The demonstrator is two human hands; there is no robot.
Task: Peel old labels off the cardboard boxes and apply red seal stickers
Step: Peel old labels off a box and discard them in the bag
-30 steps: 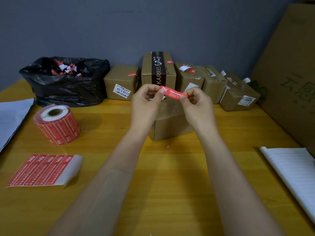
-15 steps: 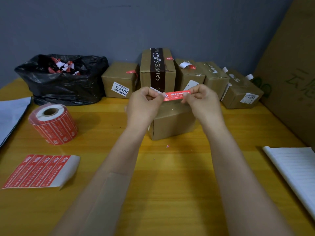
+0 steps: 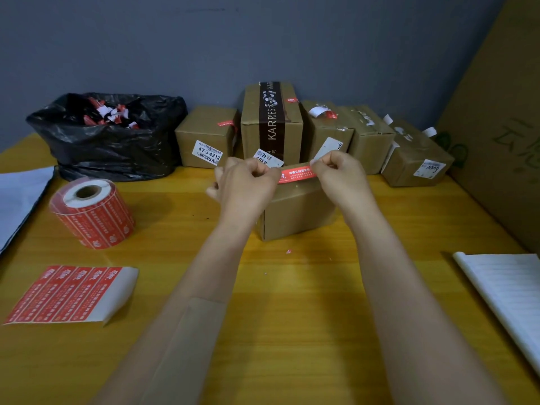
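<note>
A red seal sticker with white print is stretched level between my two hands. My left hand pinches its left end and my right hand pinches its right end. The sticker hangs just over the far top edge of a plain cardboard box at the table's middle; whether it touches the box I cannot tell. A row of several more cardboard boxes with white labels stands along the wall behind.
A roll of red stickers lies at the left, with a cut strip of red stickers nearer me. A black bag of peeled scraps sits at back left. White paper lies at right, and a big cardboard sheet leans there.
Both hands have lowered the sticker from above the box down to its top edge, and the sticker has gone from slanted to level.
</note>
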